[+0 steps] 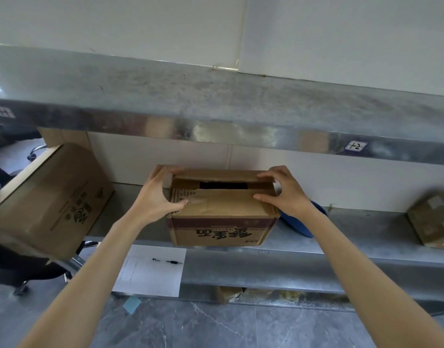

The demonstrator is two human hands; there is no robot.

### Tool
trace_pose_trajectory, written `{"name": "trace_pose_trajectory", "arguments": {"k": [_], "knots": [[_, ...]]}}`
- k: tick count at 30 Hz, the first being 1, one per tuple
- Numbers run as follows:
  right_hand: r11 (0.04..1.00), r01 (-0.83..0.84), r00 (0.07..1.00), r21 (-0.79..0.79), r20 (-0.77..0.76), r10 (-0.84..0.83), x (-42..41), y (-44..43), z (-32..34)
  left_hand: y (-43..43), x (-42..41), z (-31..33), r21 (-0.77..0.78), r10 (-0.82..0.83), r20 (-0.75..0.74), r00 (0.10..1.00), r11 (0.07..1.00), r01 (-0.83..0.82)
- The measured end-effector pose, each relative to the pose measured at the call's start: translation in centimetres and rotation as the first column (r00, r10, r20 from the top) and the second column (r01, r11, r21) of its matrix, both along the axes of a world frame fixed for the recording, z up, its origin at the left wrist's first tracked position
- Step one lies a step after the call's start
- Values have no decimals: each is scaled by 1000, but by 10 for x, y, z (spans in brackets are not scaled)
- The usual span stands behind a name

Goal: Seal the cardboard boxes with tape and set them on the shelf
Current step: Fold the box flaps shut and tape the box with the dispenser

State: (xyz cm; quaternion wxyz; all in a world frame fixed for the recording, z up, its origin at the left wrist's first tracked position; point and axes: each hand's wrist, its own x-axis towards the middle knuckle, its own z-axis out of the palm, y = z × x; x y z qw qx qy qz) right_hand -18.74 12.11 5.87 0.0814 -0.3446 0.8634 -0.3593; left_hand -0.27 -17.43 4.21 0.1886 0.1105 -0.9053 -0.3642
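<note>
Shelf (354, 229): I see grey metal tiers against a pale wall. One tier runs overhead, and the box sits on the tier below it.
Big box (47, 197): brown cardboard, at the far left end of that tier. It is tilted and has dark print on its side.
Box (221, 217): in the middle of the tier, at its near edge. It is brown corrugated cardboard with a dark red band along the top of the near face, and the dark characters under the band read upside down. The top flaps don't meet, so there is a dark gap between them. The near flap is torn at its left end, with the ribbing showing.
Small box (434, 219): brown, far right on the same tier and blurred.
Paper (150, 272): a white sheet on the tier beneath, to the left.
Left hand (155, 194): grips the box's top left corner, with the thumb on the near flap and the fingers over the far edge.
Right hand (283, 194): grips the top right, its fingers and thumb spanning the gap.
Blue thing (301, 222): just right of the box; I can't tell what it is.
Pen (174, 261): lies on the paper.
</note>
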Motion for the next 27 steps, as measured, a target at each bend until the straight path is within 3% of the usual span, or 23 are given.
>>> {"name": "trace_pose_trajectory", "arguments": {"k": [9,17,23,27], "knots": [[999,29,999,29,-44,-28,19,-3,-21,3,7,-14,-75,-43,-43,998,996,40],[990,115,992,-83,-36,-118,31,6,-27,23,-2,-23,43,-60,-84,995,997,64],[979,199,978,-48,-51,-201,26,25,-32,40,-23,-22,85,-66,-104,992,994,75],[985,165,962,-46,-212,-171,31,18,-27,41,-23,-26,69,-100,-137,986,992,110]]}}
